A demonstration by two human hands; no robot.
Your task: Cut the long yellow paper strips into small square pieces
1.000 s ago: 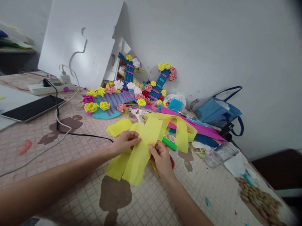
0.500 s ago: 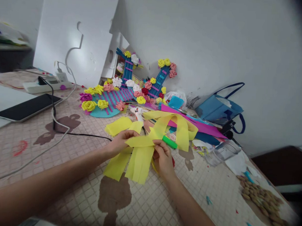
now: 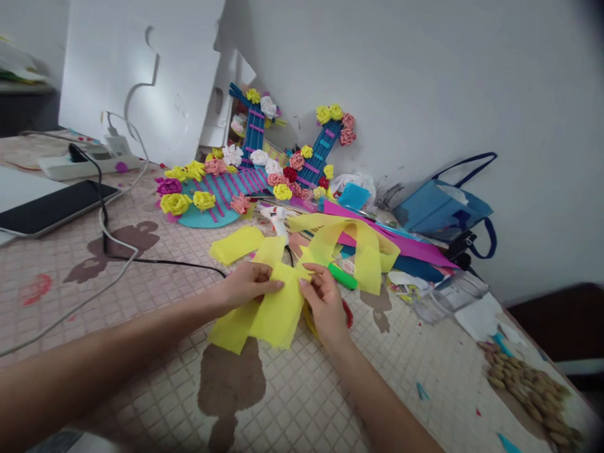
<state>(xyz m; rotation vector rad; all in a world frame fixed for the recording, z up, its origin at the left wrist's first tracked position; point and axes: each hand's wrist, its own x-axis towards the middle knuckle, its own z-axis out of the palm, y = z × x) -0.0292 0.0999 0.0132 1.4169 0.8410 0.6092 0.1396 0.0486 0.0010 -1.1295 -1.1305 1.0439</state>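
Observation:
Between my two hands is a piece of yellow crepe paper [image 3: 278, 312], hanging down toward me. My left hand [image 3: 247, 284] pinches its upper left edge with thumb and fingers. At its upper right edge, my right hand [image 3: 324, 304] pinches it too. Behind it a long yellow crepe strip [image 3: 371, 256] loops over the craft pile, and a folded yellow piece [image 3: 238, 244] lies to the left. Beside my right hand are a green cylinder [image 3: 343, 276] and a red-edged object [image 3: 348, 314], partly hidden by the hand.
Flower-covered blue craft pieces [image 3: 223, 196] stand at the back by a white glue gun [image 3: 277, 219]. On the left are a tablet [image 3: 47, 209], a power strip [image 3: 89, 166] and cables. A blue bag [image 3: 443, 209] and a heap of nuts [image 3: 529, 397] are on the right.
The yellow crepe paper's folded top edge has been raised and flattened between my hands. The view has shifted slightly.

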